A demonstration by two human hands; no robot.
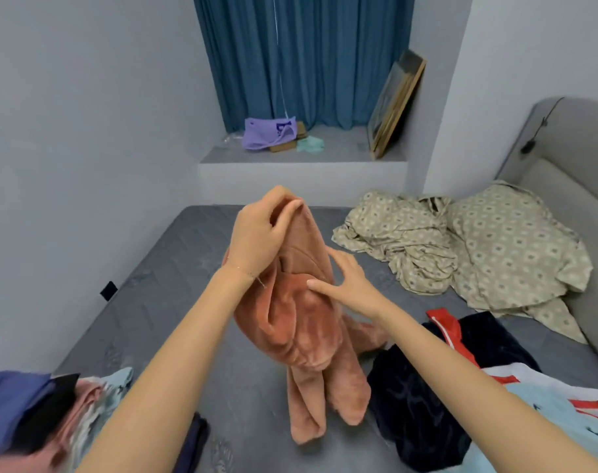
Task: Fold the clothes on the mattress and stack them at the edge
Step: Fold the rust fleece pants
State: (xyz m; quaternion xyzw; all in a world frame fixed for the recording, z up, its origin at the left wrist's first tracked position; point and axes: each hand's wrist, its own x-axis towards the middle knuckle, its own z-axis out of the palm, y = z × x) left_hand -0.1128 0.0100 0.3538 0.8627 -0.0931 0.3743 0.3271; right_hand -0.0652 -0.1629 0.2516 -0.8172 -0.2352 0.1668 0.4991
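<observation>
Rust-orange fleece garment (302, 336) hanging upright over grey mattress (161, 285), top pinched by left hand (256, 240), straight-fingered right hand (353, 285) touching its side.

We see the left forearm (174, 353) and right forearm (461, 370) bare as far as the frame shows, and the left hand (256, 233) and right hand (353, 285) bare too. Round the left wrist we note a thin chain bracelet (253, 276) with a short dangling end.

Pale grey walls (86, 97). Teal curtain (307, 56) over a recessed ledge (341, 153); framed pictures (396, 104) lean there. Grey padded headboard (563, 148) at right.
</observation>
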